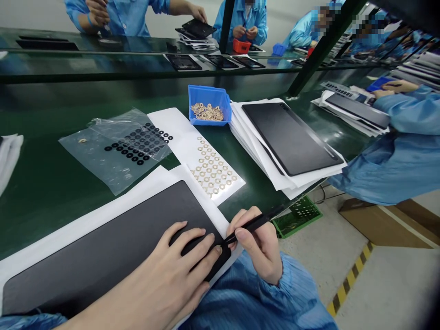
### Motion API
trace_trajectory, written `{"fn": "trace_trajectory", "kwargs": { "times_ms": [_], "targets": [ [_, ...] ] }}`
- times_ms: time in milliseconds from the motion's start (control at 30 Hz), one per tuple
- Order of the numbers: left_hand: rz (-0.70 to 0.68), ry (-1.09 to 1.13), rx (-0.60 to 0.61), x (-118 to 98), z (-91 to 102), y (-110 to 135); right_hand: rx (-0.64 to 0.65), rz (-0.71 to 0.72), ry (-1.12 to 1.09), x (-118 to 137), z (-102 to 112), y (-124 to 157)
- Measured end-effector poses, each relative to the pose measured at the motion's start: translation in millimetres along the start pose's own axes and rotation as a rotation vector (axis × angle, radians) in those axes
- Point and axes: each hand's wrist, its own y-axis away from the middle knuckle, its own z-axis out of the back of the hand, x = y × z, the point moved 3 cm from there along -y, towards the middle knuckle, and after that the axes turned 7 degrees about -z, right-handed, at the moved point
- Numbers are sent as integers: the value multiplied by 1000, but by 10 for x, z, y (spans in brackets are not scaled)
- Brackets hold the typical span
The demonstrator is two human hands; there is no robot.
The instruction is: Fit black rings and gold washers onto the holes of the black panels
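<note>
A dark grey tablet back cover lies on white paper right in front of me. My left hand rests flat over its right end, fingers spread. Pinched in my right hand are black tweezers, whose tip touches the cover's right edge near my left fingertips. Just beyond the cover is a white sheet with rows of small beige rings. To its left, a clear plastic bag lies with rows of black rings. Farther back stands a blue bin of loose beige rings.
At right, a dark tablet cover tops a stack of white sheets. A co-worker's blue sleeve is beyond it. A green crate and a cardboard box sit below the table's right edge. Other people work behind a raised shelf.
</note>
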Motion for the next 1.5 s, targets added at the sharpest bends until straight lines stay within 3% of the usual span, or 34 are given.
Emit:
{"fn": "trace_trajectory", "kwargs": {
  "times_ms": [167, 300, 433, 533, 633, 733, 800, 933, 1067, 1167, 1267, 1367, 1500],
  "targets": [
    [-42, 3, 43, 27, 64, -20, 10, 39, 7, 3, -12, -8],
    [-47, -18, 30, 44, 84, -8, 43, 28, -151, 48, -25, 11],
    [-51, -12, 41, 70, 86, 14, 15, 111, -81, 337, 36, -148],
    [-42, 20, 66, 98, 95, 21, -47, 265, 204, 656, 73, -577],
    [-25, 43, 81, 122, 118, 24, -128, 358, 297, 821, 64, -1279],
    [11, 17, 46, 159, 152, 47, -208, 401, 334, 759, 36, -2040],
    [29, -18, 8, 220, 177, 81, -282, 297, 448, 616, 48, -2449],
    [137, -64, -84, 588, 314, 190, -308, 233, 535, 408, 123, -2791],
    [605, -92, -151, 1350, 644, 461, -254, 241, 597, 400, 118, -2765],
    [919, -132, -203, 1867, 894, 788, -141, 252, 639, 444, -75, -2747],
    [1149, -57, -156, 2155, 975, 1083, 19, 274, 700, 446, -464, -2713],
    [1258, 104, -126, 2213, 922, 1196, 192, 307, 761, 384, -953, -2614],
    [1281, 319, -219, 2133, 826, 1119, 335, 317, 805, 228, -1457, -2530]
  ]
}}
